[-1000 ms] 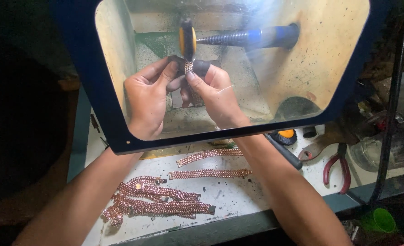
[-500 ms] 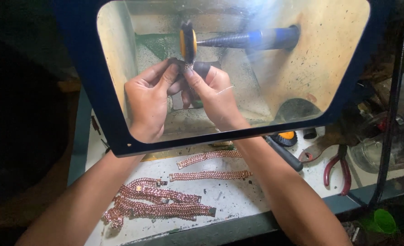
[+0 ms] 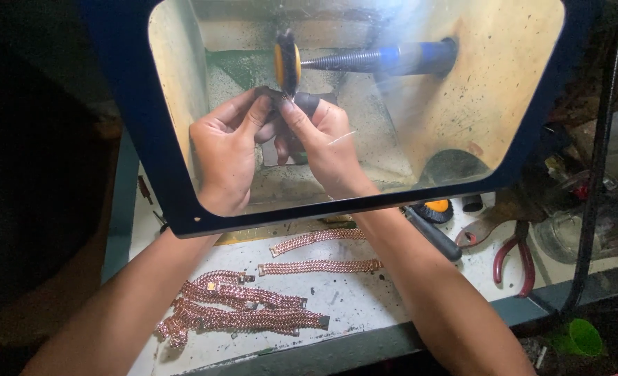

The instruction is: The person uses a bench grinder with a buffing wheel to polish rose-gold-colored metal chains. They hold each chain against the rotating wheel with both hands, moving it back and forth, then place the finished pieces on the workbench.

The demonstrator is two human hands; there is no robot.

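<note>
Head view: left hand (image 3: 227, 154) and right hand (image 3: 321, 143) pinched a small chain piece (image 3: 286, 102) between fingertips at upper centre, pressed under the buffing wheel (image 3: 287, 63) behind the shield (image 3: 504, 83), which blocked debris. Spare chains (image 3: 243, 310) lay lower left.

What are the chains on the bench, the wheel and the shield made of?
Chains: metal by the look, copper-pink, linked, dull sheen; alloy or plating unclear.
Wheel: dark bristle or fibre rim around an orange hub, probably plastic.
Shield: clear plastic or glass, smeared and glaring, in a dark blue frame.
</note>
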